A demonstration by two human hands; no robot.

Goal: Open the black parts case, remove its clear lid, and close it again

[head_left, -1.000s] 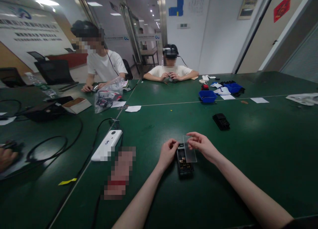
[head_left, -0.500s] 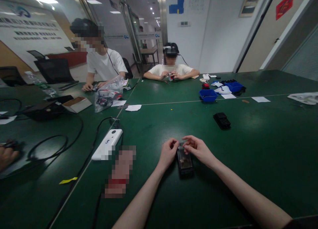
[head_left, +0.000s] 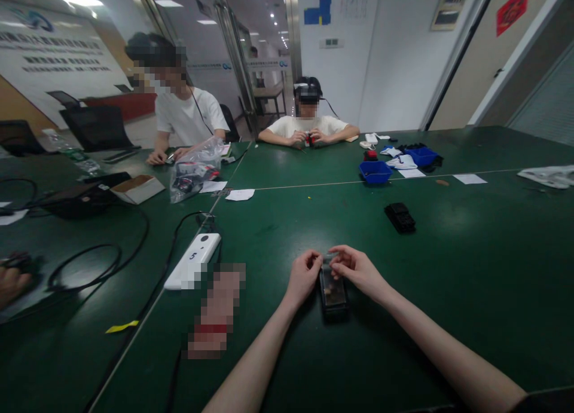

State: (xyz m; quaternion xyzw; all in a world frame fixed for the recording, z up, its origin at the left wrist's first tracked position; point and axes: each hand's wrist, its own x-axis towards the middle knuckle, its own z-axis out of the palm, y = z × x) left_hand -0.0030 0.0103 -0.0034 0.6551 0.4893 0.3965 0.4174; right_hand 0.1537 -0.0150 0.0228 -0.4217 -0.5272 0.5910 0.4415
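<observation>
Only a "5" legible, on the white box [head_left: 192, 260] left of our left hand [head_left: 305, 277]; the wall sign [head_left: 58, 48] too blurred. Between our hands on the tabletop [head_left: 269, 228]: black case [head_left: 334, 310], clear cover [head_left: 333, 288] over it. Left fingers curled at its edge, right half-spread by the cover; grips, we cannot tell.

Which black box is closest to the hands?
The near black box, its far end between left hand and right hand; the other black box lies farther off.
</observation>
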